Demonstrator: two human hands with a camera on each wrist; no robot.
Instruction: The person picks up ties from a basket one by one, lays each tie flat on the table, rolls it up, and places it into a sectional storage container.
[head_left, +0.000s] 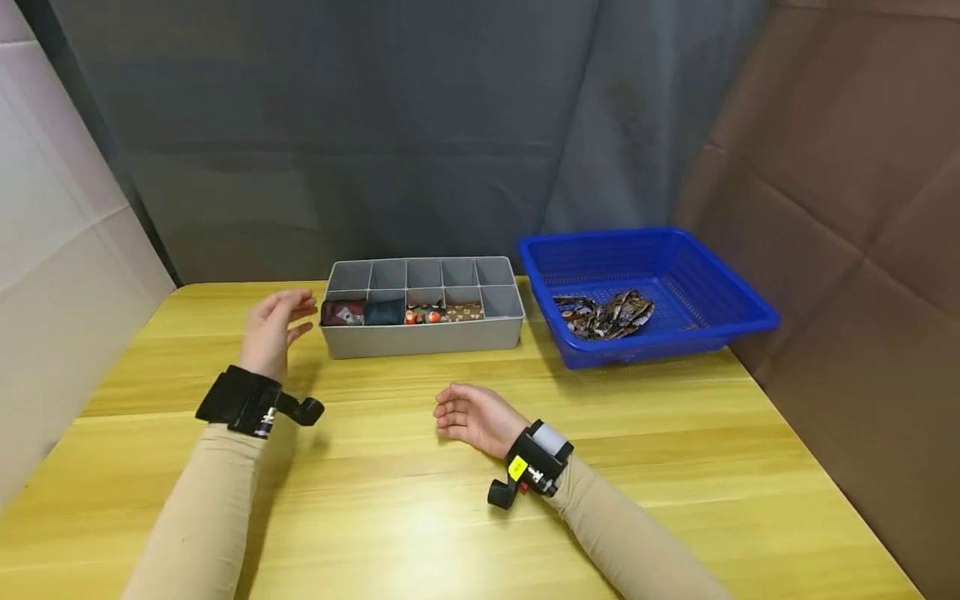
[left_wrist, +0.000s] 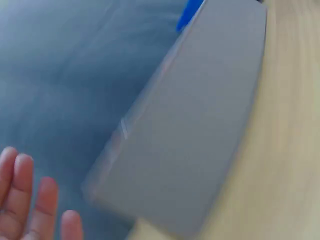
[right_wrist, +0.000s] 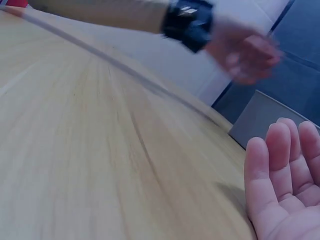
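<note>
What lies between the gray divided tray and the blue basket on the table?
Nothing: in the head view only a narrow strip of bare yellow table separates the gray divided tray from the blue basket.

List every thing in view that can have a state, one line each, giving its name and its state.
Left hand: open, raised beside the organizer, holding nothing.
Right hand: open, resting on the table, holding nothing.
Organizer: upright; four front compartments filled, the fifth and the back row empty.
Basket: upright, with patterned cloth inside.
</note>
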